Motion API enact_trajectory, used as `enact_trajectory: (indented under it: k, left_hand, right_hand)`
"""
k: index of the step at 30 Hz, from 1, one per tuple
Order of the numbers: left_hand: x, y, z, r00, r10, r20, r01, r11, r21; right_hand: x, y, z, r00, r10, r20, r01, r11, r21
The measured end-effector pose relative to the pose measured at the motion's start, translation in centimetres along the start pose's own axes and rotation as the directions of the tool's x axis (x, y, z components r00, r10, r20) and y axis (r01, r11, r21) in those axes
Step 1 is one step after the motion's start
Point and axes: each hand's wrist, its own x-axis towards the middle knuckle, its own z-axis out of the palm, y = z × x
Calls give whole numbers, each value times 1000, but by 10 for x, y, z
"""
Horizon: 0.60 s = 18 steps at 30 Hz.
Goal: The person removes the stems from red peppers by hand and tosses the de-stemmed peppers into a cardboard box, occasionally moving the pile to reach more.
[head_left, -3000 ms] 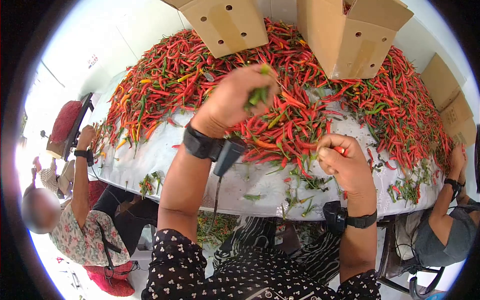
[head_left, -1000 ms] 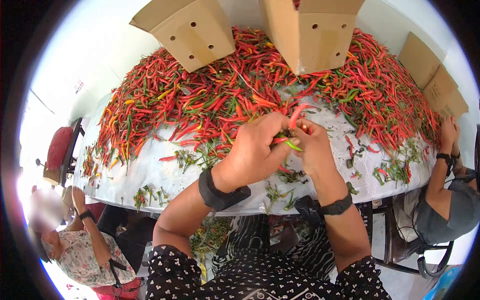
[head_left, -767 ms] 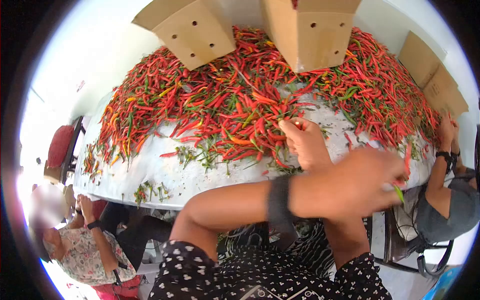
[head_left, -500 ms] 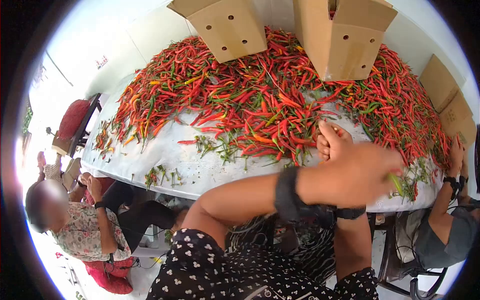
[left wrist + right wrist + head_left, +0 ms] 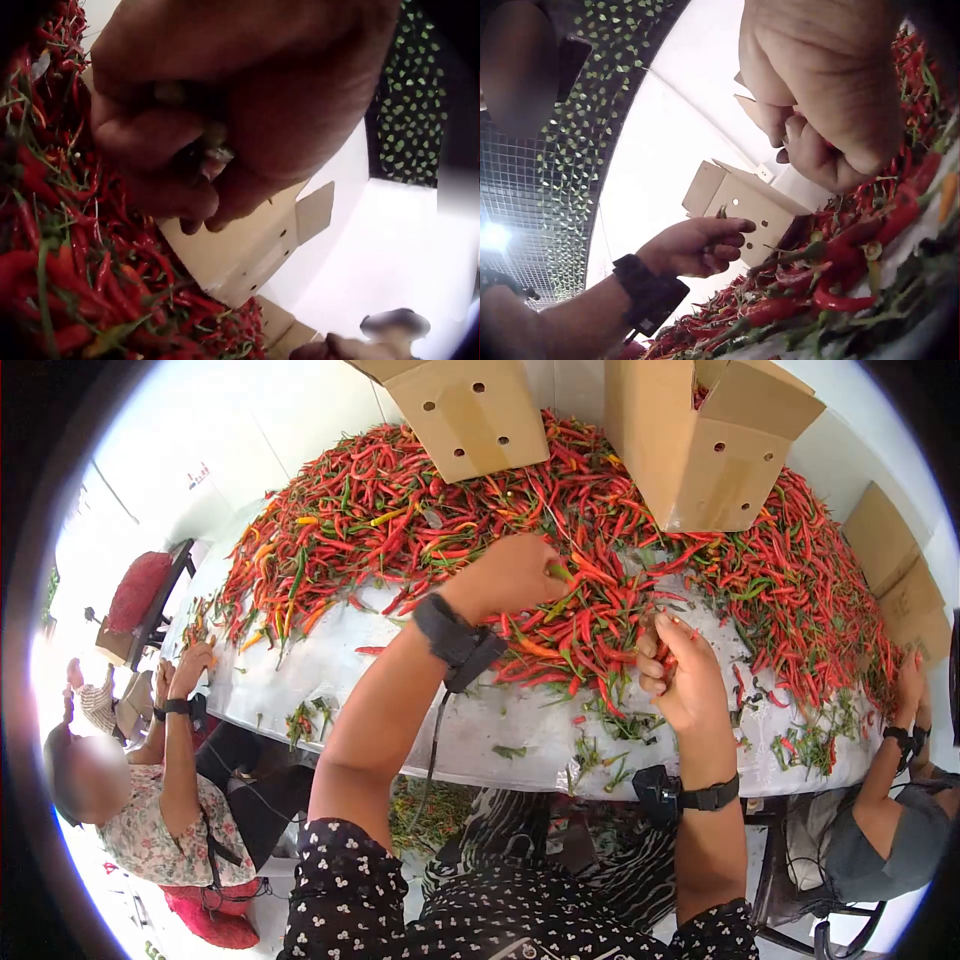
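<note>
My left hand is over the heap of red chili peppers, fingers curled. A green chili pepper pokes out at its fingertips. In the left wrist view, that hand folds round pale stem ends, mostly hidden by the fingers. My right hand is just right of the loose chilies at the front of the heap, with its fingers curled in and thumb on top. Slivers of red chili show between the fingers of the right hand in the right wrist view; the rest is hidden in the palm.
Two cardboard boxes stand on the heap at the back. Cut green stems lie along the front of the white-covered table. One person sits at the left, another at the right.
One second ago both hands met round a red chili and a green one. Then my left arm crossed over the right one towards the right; now it has swung back left over the heap.
</note>
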Motion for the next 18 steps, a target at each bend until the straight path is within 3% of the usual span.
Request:
enact_trajectory:
  k: [1, 5, 8, 9, 11, 12, 14, 16, 18]
  left_hand:
    - [3, -1, 10, 997, -25, 73, 18, 995, 97]
    - [9, -8, 32, 999, 29, 42, -31, 998, 48]
    - [9, 0, 23, 985, 63, 159, -51, 995, -83]
    - [5, 14, 12, 985, -4, 170, 40, 977, -208]
    - [0, 32, 3, 962, -153, 228, 252, 824, -507]
    - [-1, 37, 3, 961, -143, 236, 248, 823, -510]
    - [-3, 44, 3, 967, -178, 184, 252, 536, -805]
    - [-5, 44, 7, 981, -107, 159, 192, 549, -813]
    - [-11, 55, 6, 970, -145, 196, 238, 386, -891]
  right_hand:
    - [0, 0, 0, 1000, 10, 2, -10, 1000, 30]
    - [0, -2, -6, 998, 31, 62, -32, 999, 22]
    - [-1, -2, -7, 997, 21, 81, -20, 1000, -13]
    - [-1, -3, -7, 994, 36, 100, -39, 999, 30]
    - [-2, -4, -6, 993, 45, 105, -53, 996, 76]
    - [-2, -5, -4, 992, 69, 105, -81, 989, 120]
    - [-2, -6, -3, 990, 93, 102, -109, 981, 162]
    - [-1, -5, -4, 987, 102, 128, -123, 977, 174]
    - [1, -2, -6, 986, 93, 142, -111, 985, 130]
